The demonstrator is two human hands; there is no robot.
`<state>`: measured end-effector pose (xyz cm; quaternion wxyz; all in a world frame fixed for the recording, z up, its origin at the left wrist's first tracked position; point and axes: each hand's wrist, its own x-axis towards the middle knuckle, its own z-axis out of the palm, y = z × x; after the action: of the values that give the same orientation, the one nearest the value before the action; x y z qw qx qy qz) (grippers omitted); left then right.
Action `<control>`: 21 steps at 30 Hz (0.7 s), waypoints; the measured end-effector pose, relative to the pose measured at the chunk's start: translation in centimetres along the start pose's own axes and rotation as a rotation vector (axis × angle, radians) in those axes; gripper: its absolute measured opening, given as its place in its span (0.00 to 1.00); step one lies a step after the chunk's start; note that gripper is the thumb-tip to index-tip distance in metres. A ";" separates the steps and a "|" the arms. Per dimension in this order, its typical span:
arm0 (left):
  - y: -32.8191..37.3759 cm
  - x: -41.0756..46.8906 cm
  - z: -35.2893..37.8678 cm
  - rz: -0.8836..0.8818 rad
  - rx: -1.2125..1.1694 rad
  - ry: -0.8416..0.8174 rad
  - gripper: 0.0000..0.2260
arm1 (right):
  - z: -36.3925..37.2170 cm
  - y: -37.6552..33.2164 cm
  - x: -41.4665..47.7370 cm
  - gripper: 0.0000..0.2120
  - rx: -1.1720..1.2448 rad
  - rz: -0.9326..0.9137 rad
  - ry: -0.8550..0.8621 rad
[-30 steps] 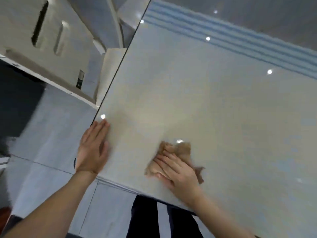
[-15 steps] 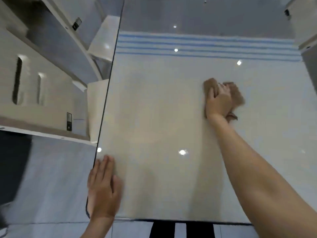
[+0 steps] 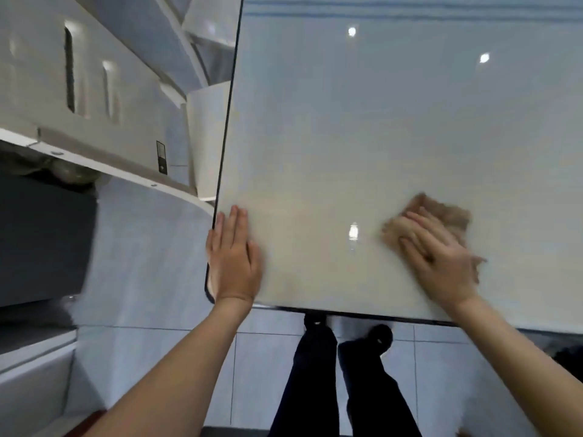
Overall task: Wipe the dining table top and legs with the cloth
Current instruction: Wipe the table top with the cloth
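The dining table top [image 3: 394,146] is glossy and pale, with a thin dark edge, and fills most of the view. My right hand [image 3: 438,260] presses a crumpled brown cloth [image 3: 448,216] flat on the top, a little in from the near edge; the hand and cloth are motion-blurred. My left hand [image 3: 235,263] lies flat, palm down, on the near left corner of the table with nothing in it. The table legs are hidden under the top.
A white chair [image 3: 104,99] stands close against the table's left side. Pale floor tiles [image 3: 151,272] lie left of and below the table. My dark trouser legs and shoes [image 3: 347,367] stand at the near edge.
My right hand has pulled the cloth back from the far middle of the table towards the near edge. My left hand has stayed on the near left corner.
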<state>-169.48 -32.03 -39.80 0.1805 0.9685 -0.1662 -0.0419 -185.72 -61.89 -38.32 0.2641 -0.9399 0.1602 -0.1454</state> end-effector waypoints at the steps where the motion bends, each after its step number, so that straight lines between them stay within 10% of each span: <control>1: 0.1 0.0 0.0 0.002 -0.001 0.003 0.24 | -1.1 1.8 -0.2 0.16 -0.018 0.128 0.060; 6: 0.1 0.0 -0.2 0.004 -0.066 -0.008 0.25 | 2.0 -0.6 -0.5 0.18 -0.080 0.460 0.307; 14: -3.8 0.3 -1.3 0.226 -0.118 -0.064 0.21 | 15.7 -19.3 0.2 0.16 0.018 0.122 0.146; 21: -4.0 -0.2 -0.9 0.240 -0.061 -0.013 0.21 | 11.2 -13.5 -1.6 0.14 0.073 -0.058 0.137</control>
<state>-168.27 -28.14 -40.38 0.2124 0.9355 -0.2808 -0.0312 -180.13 -45.32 -40.41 0.2823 -0.9218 0.1452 -0.2226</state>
